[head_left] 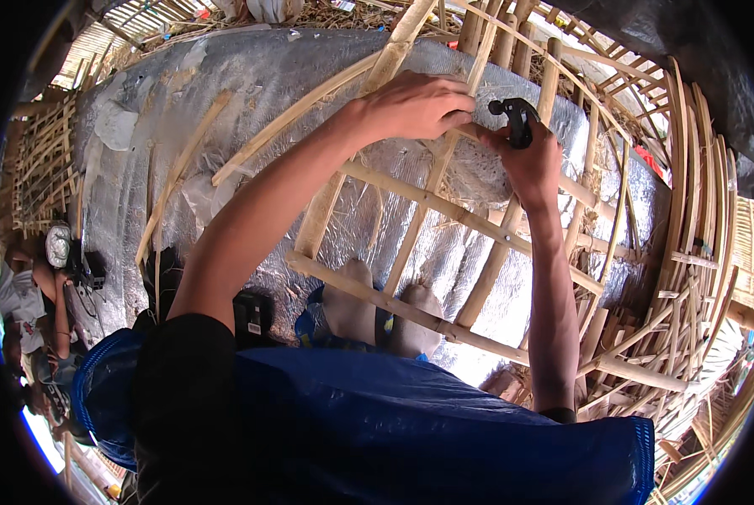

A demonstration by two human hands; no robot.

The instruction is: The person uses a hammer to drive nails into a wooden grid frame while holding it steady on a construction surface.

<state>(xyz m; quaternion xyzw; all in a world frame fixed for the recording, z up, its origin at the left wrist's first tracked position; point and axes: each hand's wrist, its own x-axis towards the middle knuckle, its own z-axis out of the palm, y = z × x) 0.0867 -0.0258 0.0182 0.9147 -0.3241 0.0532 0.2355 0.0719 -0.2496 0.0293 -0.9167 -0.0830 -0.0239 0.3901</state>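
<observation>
My right hand is closed around a claw hammer, whose dark head sticks up above the fist. To its left, my left hand lies over a crossing of a bamboo frame, thumb and fingers drawn together. Whatever they pinch is too small or hidden to make out. The frame is built of split bamboo poles and slats, laid crosswise like a ladder. It stretches from near my knees to beyond both hands.
A silvery foil sheet covers the ground under the frame. Loose bamboo strips lie at left. Many bamboo strips are stacked at right, above scattered offcuts. A dark boxy object sits by my left side. Another person is at far left.
</observation>
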